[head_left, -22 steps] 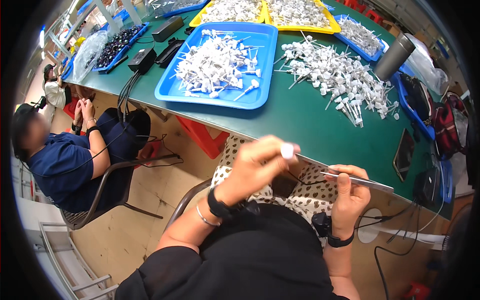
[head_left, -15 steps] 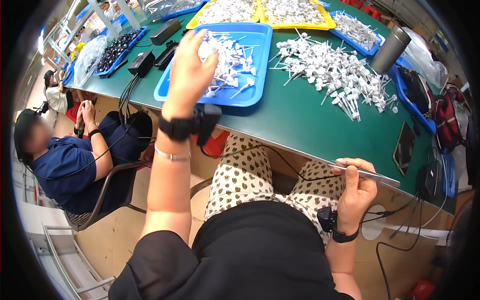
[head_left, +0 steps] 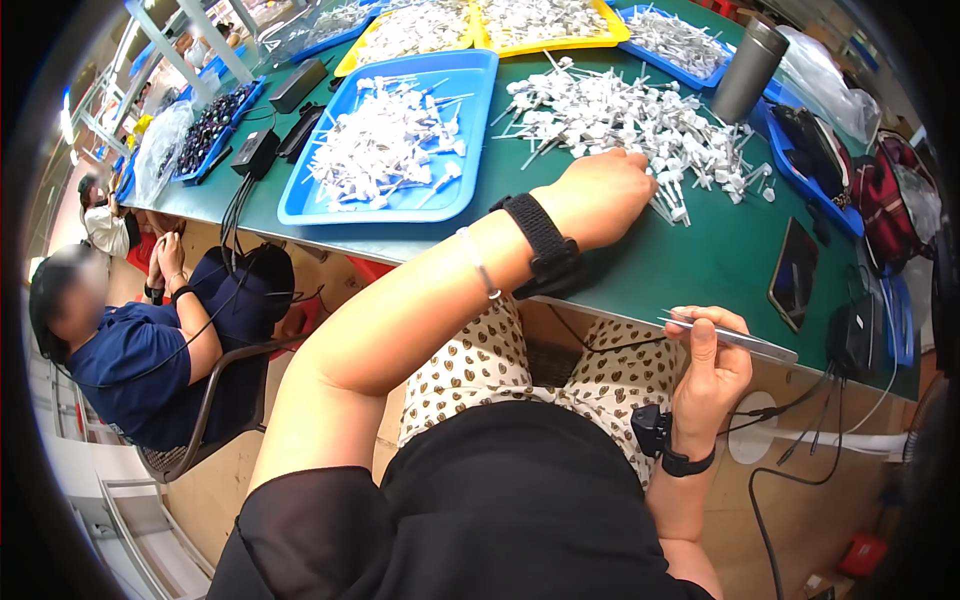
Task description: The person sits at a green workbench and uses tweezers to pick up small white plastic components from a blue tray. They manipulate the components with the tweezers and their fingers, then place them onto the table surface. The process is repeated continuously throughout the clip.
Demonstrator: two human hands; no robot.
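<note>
My left hand [head_left: 606, 196] reaches across my body to the near edge of a loose pile of small white plastic pieces with thin stems [head_left: 640, 118]. Its fingers are curled and pressed together; whatever they pinch, if anything, is hidden behind the hand. In my right hand [head_left: 712, 375], over the table's front edge, is a pair of metal tweezers [head_left: 755, 345], lying between thumb and fingers. To the left of the pile stands a blue tray [head_left: 462, 182] holding a heap of the same white pieces.
Yellow trays [head_left: 560, 46] and a blue tray of white pieces stand behind. A dark metal tumbler [head_left: 750, 72] rises at the pile's far right. A phone [head_left: 794, 274] lies near the right edge. A person in navy [head_left: 140, 355] sits at left. Cables hang off the table [head_left: 420, 232].
My left hand has left the blue tray and swung right to the loose pile, its spread fingers now closed. My right hand keeps the tweezers in about the same place.
</note>
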